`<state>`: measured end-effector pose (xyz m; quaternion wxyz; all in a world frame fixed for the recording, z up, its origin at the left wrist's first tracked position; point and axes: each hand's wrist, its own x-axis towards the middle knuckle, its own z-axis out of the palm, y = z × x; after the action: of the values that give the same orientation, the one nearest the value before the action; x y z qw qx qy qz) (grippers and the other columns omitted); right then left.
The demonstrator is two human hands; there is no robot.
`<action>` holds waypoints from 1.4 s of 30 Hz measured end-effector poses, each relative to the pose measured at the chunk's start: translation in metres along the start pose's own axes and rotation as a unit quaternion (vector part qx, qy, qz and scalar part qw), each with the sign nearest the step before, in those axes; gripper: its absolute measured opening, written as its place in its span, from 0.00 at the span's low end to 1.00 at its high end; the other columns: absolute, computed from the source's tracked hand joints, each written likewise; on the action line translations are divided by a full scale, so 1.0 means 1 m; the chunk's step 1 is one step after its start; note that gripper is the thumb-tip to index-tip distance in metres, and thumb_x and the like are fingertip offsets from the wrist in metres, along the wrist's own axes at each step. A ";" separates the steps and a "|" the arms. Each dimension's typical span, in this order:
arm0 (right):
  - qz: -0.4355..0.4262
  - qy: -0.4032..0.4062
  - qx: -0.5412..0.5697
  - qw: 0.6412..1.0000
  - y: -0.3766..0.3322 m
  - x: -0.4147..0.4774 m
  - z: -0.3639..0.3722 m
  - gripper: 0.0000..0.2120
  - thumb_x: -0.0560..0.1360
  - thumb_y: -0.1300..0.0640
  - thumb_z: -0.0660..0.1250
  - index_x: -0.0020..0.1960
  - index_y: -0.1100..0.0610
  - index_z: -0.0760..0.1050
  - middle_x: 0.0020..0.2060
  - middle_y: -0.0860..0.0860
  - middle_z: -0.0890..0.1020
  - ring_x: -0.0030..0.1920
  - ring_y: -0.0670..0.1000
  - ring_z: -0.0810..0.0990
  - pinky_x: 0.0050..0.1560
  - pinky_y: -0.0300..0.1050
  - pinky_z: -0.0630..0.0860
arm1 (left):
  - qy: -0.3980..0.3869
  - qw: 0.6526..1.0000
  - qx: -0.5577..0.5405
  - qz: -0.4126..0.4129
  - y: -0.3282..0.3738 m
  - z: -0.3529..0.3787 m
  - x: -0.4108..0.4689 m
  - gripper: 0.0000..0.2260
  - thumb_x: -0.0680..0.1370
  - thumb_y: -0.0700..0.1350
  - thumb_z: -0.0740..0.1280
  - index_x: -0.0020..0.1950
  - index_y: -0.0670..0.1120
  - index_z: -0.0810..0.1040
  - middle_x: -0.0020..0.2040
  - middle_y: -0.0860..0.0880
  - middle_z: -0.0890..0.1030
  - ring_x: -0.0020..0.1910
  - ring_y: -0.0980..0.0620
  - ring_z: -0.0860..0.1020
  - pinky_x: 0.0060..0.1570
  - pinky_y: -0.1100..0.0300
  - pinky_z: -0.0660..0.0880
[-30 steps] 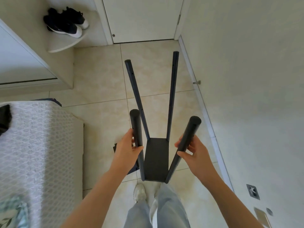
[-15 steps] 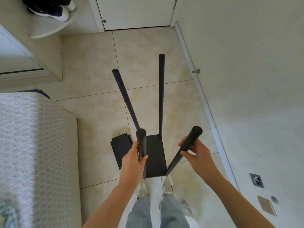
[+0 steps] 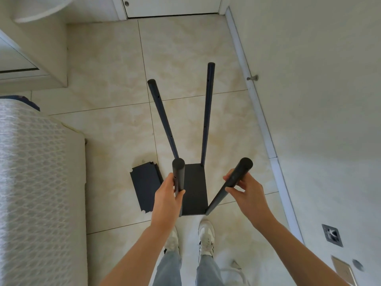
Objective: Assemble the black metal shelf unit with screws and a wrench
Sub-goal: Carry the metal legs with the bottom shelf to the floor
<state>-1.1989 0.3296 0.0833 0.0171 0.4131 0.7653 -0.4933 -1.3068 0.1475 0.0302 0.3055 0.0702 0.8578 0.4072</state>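
The black metal shelf unit stands upright on the tiled floor: a flat bottom shelf panel [image 3: 194,193] with four round poles rising from its corners. My left hand [image 3: 167,200] grips the near left pole [image 3: 178,172] below its top. My right hand [image 3: 246,193] is wrapped around the near right pole [image 3: 235,179], which leans outward to the right. The far left pole [image 3: 162,118] and far right pole [image 3: 207,112] stand free, with small screw holes along them. Loose black shelf panels [image 3: 145,186] lie flat on the floor to the left of the unit. No screws or wrench are visible.
A white mattress [image 3: 39,182] fills the left side. The wall and white baseboard [image 3: 261,120] run along the right, with a door stop [image 3: 253,78] sticking out. A white door [image 3: 171,6] is ahead. My feet in white shoes [image 3: 206,237] stand just behind the unit.
The unit has come down and closer to my feet, standing on the floor beside the loose panels. Both hands keep their hold on the near poles. The camera has tilted further down.
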 end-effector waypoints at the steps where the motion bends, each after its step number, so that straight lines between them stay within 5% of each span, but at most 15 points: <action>1: -0.002 0.000 -0.001 1.000 0.007 0.006 0.000 0.20 0.74 0.67 0.71 0.49 0.42 0.72 0.45 0.37 0.82 0.47 0.36 0.80 0.49 0.23 0.71 | 0.000 1.000 0.006 0.003 -0.002 0.006 0.005 0.15 0.77 0.39 0.72 0.57 0.53 0.71 0.49 0.55 0.79 0.48 0.53 0.80 0.55 0.57 0.78; 5: 0.001 -0.002 -0.003 1.000 0.032 0.026 0.001 0.20 0.75 0.66 0.71 0.48 0.41 0.72 0.46 0.39 0.82 0.47 0.36 0.79 0.48 0.22 0.70 | 0.005 1.000 0.019 0.011 -0.007 0.025 0.018 0.11 0.78 0.39 0.71 0.58 0.49 0.75 0.47 0.56 0.80 0.47 0.51 0.83 0.53 0.55 0.81; 9: -0.002 0.000 0.000 1.000 0.048 0.046 0.003 0.19 0.75 0.66 0.70 0.47 0.41 0.72 0.46 0.42 0.82 0.47 0.39 0.80 0.45 0.21 0.70 | 0.033 0.999 0.036 0.009 -0.008 0.046 0.027 0.12 0.78 0.38 0.72 0.59 0.46 0.77 0.45 0.62 0.77 0.44 0.60 0.79 0.47 0.74 0.70; 13: -0.007 -0.002 0.013 1.000 0.069 0.063 0.008 0.19 0.76 0.66 0.69 0.47 0.41 0.72 0.46 0.41 0.82 0.48 0.32 0.78 0.46 0.21 0.70 | 0.049 0.998 0.031 -0.022 -0.017 0.069 0.033 0.12 0.78 0.38 0.71 0.60 0.47 0.78 0.44 0.67 0.74 0.42 0.63 0.77 0.40 0.80 0.66; 17: -0.032 -0.007 0.015 0.999 0.083 0.077 0.016 0.20 0.76 0.67 0.68 0.47 0.40 0.71 0.45 0.39 0.81 0.47 0.34 0.80 0.45 0.23 0.72 | 0.057 0.996 0.048 -0.041 -0.032 0.081 0.044 0.11 0.78 0.40 0.72 0.59 0.45 0.79 0.44 0.61 0.78 0.40 0.66 0.75 0.39 0.79 0.64; 22: -0.042 -0.004 0.012 0.999 0.095 0.090 0.026 0.20 0.76 0.69 0.67 0.45 0.43 0.71 0.44 0.49 0.82 0.33 0.40 0.77 0.34 0.28 0.72 | 0.085 0.994 0.037 -0.054 -0.042 0.094 0.045 0.09 0.78 0.38 0.72 0.57 0.45 0.80 0.41 0.67 0.73 0.41 0.65 0.75 0.40 0.76 0.66; 25: -0.031 -0.015 0.013 0.999 0.105 0.092 0.028 0.17 0.76 0.70 0.67 0.47 0.47 0.73 0.46 0.51 0.82 0.38 0.42 0.79 0.39 0.30 0.73 | 0.099 0.993 0.022 -0.052 -0.043 0.099 0.034 0.09 0.78 0.38 0.72 0.56 0.48 0.80 0.40 0.65 0.75 0.40 0.63 0.77 0.39 0.76 0.70; 29: -0.030 -0.031 0.005 0.999 0.115 0.086 0.029 0.24 0.76 0.70 0.67 0.48 0.38 0.72 0.45 0.40 0.81 0.50 0.36 0.79 0.48 0.25 0.72 | 0.092 0.995 -0.010 -0.049 -0.046 0.100 0.021 0.19 0.79 0.40 0.71 0.49 0.66 0.71 0.41 0.64 0.78 0.42 0.64 0.78 0.41 0.75 0.72; 33: -0.047 -0.046 0.002 0.998 0.126 0.076 0.027 0.25 0.76 0.71 0.67 0.47 0.38 0.72 0.45 0.32 0.80 0.50 0.36 0.79 0.52 0.27 0.73 | 0.069 0.993 -0.034 -0.083 -0.053 0.103 0.013 0.18 0.78 0.39 0.72 0.51 0.63 0.76 0.45 0.57 0.82 0.47 0.55 0.81 0.50 0.65 0.77; 37: -0.032 -0.061 0.035 0.997 0.138 0.066 0.025 0.15 0.77 0.68 0.67 0.50 0.47 0.78 0.44 0.37 0.82 0.48 0.41 0.81 0.50 0.31 0.73 | 0.047 0.996 -0.019 -0.070 -0.062 0.106 0.004 0.20 0.78 0.36 0.71 0.46 0.64 0.75 0.42 0.57 0.82 0.44 0.54 0.81 0.47 0.60 0.79; 42: -0.028 -0.079 0.038 0.996 0.149 0.052 0.019 0.20 0.73 0.75 0.66 0.46 0.49 0.79 0.45 0.47 0.83 0.47 0.45 0.81 0.51 0.37 0.76 | 0.038 0.997 -0.005 -0.063 -0.075 0.110 -0.009 0.20 0.78 0.36 0.72 0.46 0.64 0.75 0.42 0.60 0.80 0.44 0.57 0.79 0.45 0.66 0.76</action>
<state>-1.1432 0.3721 -0.0598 0.0479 0.3515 0.7538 -0.5532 -1.2260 0.1673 -0.0741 0.2982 -0.0007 0.8693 0.3941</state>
